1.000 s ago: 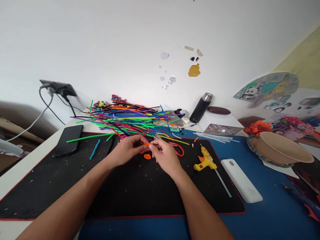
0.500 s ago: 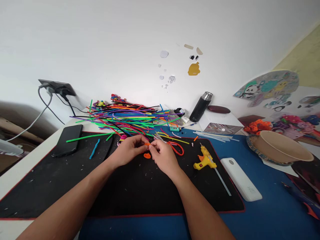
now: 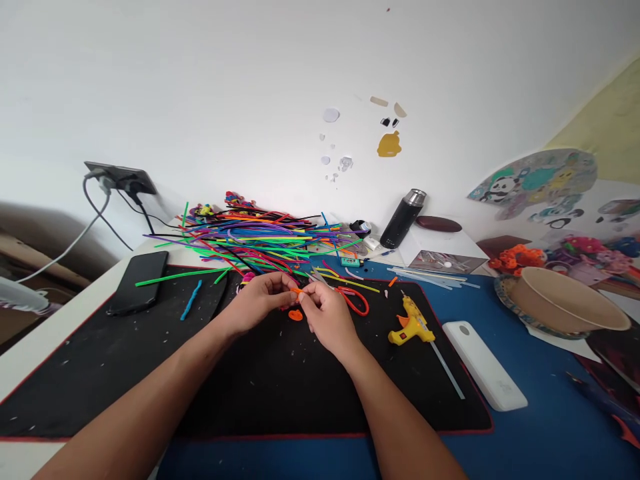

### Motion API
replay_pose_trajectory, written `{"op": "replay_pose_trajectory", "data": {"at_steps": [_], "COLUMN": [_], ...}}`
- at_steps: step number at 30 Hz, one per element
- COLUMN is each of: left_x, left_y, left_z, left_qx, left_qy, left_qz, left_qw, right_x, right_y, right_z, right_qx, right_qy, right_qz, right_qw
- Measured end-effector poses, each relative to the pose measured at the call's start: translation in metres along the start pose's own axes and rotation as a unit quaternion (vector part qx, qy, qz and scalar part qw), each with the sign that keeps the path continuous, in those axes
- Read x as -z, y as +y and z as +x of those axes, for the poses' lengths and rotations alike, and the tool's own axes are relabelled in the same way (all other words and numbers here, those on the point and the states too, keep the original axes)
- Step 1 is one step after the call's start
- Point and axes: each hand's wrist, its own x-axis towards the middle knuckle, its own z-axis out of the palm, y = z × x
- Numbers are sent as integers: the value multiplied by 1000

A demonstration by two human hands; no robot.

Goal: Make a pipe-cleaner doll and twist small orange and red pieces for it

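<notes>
My left hand and my right hand meet over the black mat, and both pinch a short orange pipe cleaner piece between their fingertips. Just below the fingers a small orange coiled piece lies on the mat. A red bent pipe cleaner lies right of my right hand. Behind the hands spreads a big pile of coloured pipe cleaners.
A yellow glue gun and a white power bank lie to the right. A black phone and a blue piece lie at left. A black flask, a white box and a paper bowl stand further right.
Both hands stay together on the orange piece, with small finger movements only. The view has shifted slightly.
</notes>
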Motion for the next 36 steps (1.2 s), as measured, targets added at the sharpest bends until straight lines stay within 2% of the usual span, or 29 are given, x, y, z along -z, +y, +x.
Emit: {"op": "replay_pose_trajectory", "data": {"at_steps": [6, 12, 22, 36], "left_x": [-2, 1, -2, -4], "left_y": [-4, -13, -6, -1], "left_z": [0, 0, 2, 3], "left_qx": [-33, -80, -66, -48], "left_qy": [-13, -9, 10, 27], "left_qz": [-26, 16, -35, -71], "left_qw": [999, 997, 997, 996], "right_x": [2, 4, 3, 4], "right_y": [0, -7, 2, 2], "right_z": [1, 0, 2, 3], "right_qx": [-21, -34, -7, -3], "right_qy": [-13, -18, -7, -28], "right_qz": [91, 149, 103, 122], "right_qw": [996, 988, 995, 992]}}
